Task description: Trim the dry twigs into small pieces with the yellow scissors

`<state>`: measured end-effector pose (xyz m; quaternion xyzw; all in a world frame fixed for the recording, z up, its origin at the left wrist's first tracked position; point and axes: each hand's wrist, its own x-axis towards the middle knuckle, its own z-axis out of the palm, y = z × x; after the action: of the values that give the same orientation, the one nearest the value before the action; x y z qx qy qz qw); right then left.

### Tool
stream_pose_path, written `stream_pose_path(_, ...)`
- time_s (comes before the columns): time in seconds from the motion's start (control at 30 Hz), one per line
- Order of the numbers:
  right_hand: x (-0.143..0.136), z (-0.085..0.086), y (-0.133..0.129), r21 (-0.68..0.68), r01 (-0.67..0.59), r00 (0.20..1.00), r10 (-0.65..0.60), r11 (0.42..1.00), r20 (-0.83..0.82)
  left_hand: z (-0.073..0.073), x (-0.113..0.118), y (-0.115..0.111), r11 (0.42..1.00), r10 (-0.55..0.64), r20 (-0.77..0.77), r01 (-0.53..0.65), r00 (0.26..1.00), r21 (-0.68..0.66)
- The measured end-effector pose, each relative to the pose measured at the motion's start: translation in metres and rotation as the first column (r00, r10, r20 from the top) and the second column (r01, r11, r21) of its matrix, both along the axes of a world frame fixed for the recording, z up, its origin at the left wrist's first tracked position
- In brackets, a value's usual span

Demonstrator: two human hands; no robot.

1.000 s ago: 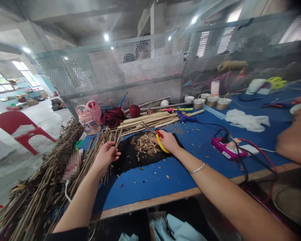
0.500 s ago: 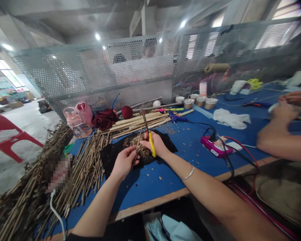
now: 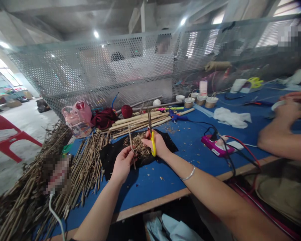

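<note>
My left hand (image 3: 123,162) pinches a thin dry stalk (image 3: 130,135), which stands nearly upright between thumb and fingers. In my right hand (image 3: 158,144) is a pair of scissors with yellow handles (image 3: 154,144); their blades point up and away from me, apart from the stalk. Under and between both hands, a heap of brown plant scraps (image 3: 141,149) lies on a black cloth (image 3: 109,155). To the left of my left hand a pile of cut stalks (image 3: 86,169) covers the table's edge.
A blue table (image 3: 145,197) carries peeled sticks (image 3: 137,120), a blue glue gun (image 3: 177,116), a purple power strip (image 3: 217,146) with cables, a white glove (image 3: 232,117) and several small cups (image 3: 211,102). A perforated metal screen (image 3: 100,73) stands behind. A co-worker's arm (image 3: 283,134) rests at right.
The scissors have moved away from the stalk, and their blades now point straighter up. My left hand has shifted slightly left, with the stalk held apart from the scissors.
</note>
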<state>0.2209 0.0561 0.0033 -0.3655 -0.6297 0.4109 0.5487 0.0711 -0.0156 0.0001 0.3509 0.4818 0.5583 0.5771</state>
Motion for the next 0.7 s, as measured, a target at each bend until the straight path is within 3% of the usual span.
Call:
stream_pose_path(0.2, 0.006, -0.008, 0.012, -0.06, 0.047, 0.988, -0.055, 0.997, -0.142, -0.001, -0.006, -0.002, 0.998, -0.05, -0.015, 0.05, 0.999, -0.039)
stream_pose_path(0.53, 0.011, -0.013, 0.026, -0.125, 0.136, 0.929, -0.17, 0.983, -0.329, -0.002, -0.023, -0.006, 0.996, 0.086, -0.099, -0.084, 0.991, 0.024)
stream_pose_path(0.63, 0.012, -0.015, 0.028, -0.134, 0.141, 0.922, -0.179, 0.981, -0.344, -0.001, -0.031, -0.009, 0.991, 0.127, -0.198, -0.117, 0.972, 0.06)
stream_pose_path(0.7, 0.012, -0.014, 0.028, -0.152, 0.129, 0.925, -0.174, 0.98, -0.339, 0.002, -0.043, -0.01, 0.973, 0.228, -0.355, -0.197, 0.907, 0.12)
